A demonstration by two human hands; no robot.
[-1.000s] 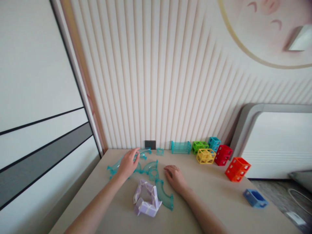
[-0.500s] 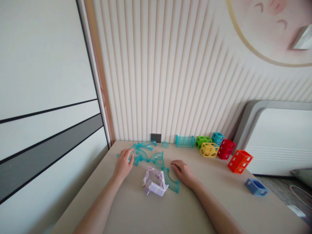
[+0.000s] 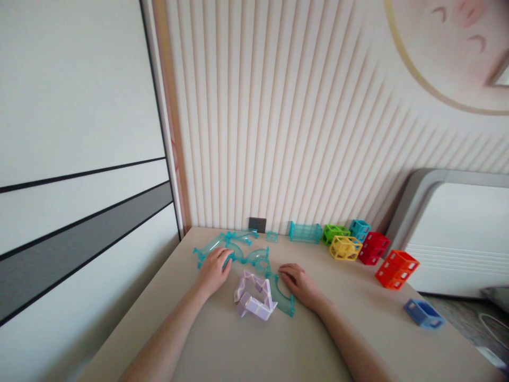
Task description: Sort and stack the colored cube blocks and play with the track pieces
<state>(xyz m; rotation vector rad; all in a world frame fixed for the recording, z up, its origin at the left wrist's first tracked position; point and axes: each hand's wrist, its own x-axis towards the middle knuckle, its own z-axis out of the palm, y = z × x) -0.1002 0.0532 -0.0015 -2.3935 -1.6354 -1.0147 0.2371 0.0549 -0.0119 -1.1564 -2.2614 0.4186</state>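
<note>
Left hand (image 3: pixel 214 269) over blue-green track pieces (image 3: pixel 214 243), fingertips at one piece; grip or touch, cannot tell. Right hand (image 3: pixel 300 284) loosely curled on worktop (image 3: pixel 254 350), seemingly holding nothing, just beside curved track (image 3: pixel 282 299). Purple toy (image 3: pixel 258 307) between hands, nearer body. Risk: left wrist swinging inward could knock purple toy; lifting one piece could drag linked-looking neighbours. Worktop edge left of left hand, wall (image 3: pixel 238 132) beyond both; open room between forearms and right of right hand, short of blue block (image 3: pixel 415 315).

Ribbed wall (image 3: pixel 254 116), perhaps carpeted floor (image 3: pixel 457 306)
</note>
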